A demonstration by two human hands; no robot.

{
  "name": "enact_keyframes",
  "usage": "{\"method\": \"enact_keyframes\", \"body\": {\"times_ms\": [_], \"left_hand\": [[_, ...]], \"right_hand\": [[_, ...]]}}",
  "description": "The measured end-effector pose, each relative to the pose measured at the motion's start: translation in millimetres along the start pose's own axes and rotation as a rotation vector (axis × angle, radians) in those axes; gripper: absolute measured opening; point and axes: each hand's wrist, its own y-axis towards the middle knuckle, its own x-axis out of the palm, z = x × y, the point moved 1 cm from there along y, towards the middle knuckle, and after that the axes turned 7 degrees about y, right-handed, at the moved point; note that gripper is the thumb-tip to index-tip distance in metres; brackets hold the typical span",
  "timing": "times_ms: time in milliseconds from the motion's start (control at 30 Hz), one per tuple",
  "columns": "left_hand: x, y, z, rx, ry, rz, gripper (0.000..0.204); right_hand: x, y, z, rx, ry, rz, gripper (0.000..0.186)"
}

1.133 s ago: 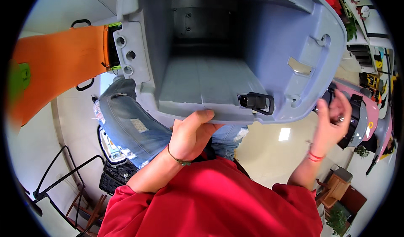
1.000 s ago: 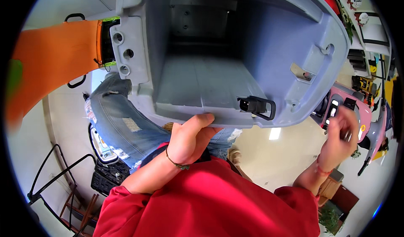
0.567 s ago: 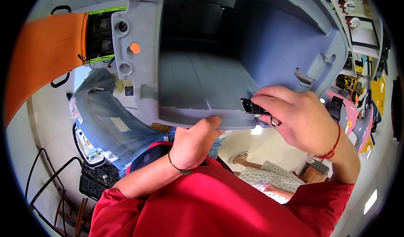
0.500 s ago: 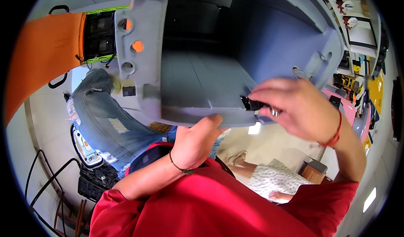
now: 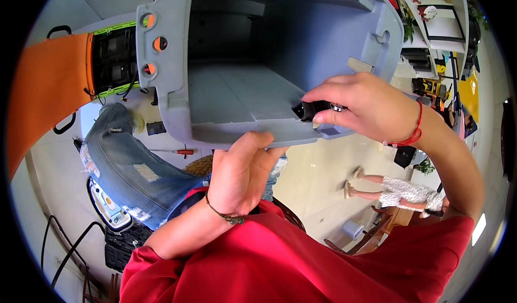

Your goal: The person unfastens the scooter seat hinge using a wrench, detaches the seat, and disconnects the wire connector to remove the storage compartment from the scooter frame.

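Note:
A large hollow grey plastic housing [image 5: 171,96] lies before me, its open side facing me and its inside dark toward the back. My left hand [image 5: 242,168] supports its near lower rim, thumb on top and fingers underneath. Near the housing's lower right inner corner, my right hand [image 5: 371,106] pinches a small black part [image 5: 307,110] between thumb and fingers. The part touches or sits close to the rim; its exact kind does not show. A small flat metal-looking plate [image 5: 360,64] shows on the rim beyond my right hand.
At the left, an orange shell [image 5: 51,82] with black handles adjoins a green-edged black panel [image 5: 114,61]. A red-handled screwdriver [image 5: 184,152] lies near a leg in torn jeans [image 5: 134,157]. A black tool case [image 5: 126,246] stands lower left, shelves [image 5: 449,50] at right. Another person [image 5: 406,192] is farther off.
In the view, the housing has shifted left and slightly up, with both hands still at its rim. The red-handled screwdriver has come into sight. The other person appears farther away.

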Motion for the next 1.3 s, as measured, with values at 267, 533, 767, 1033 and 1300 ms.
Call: {"method": "enact_keyframes", "body": {"times_ms": [267,533,767,1033,1300], "left_hand": [[6,2,6,-0.002,0.04,0.018,0.031],[14,4,7,-0.008,0.032,0.055,0.021],[8,2,10,0.028,0.104,0.045,0.027],[3,1,13,0.044,0.127,0.013,0.031],[2,-1,15,0.042,0.157,0.03,0.03]], "right_hand": [[-12,6,-12,0.261,0.095,0.022,0.031],[-25,15,-11,0.256,0.013,-0.181,0.047],[-25,15,-30,0.508,0.011,-0.155,0.046],[-5,0,-6,0.044,-0.141,0.109,0.033],[-19,9,-7,-0.052,-0.125,-0.07,0.031]]}}
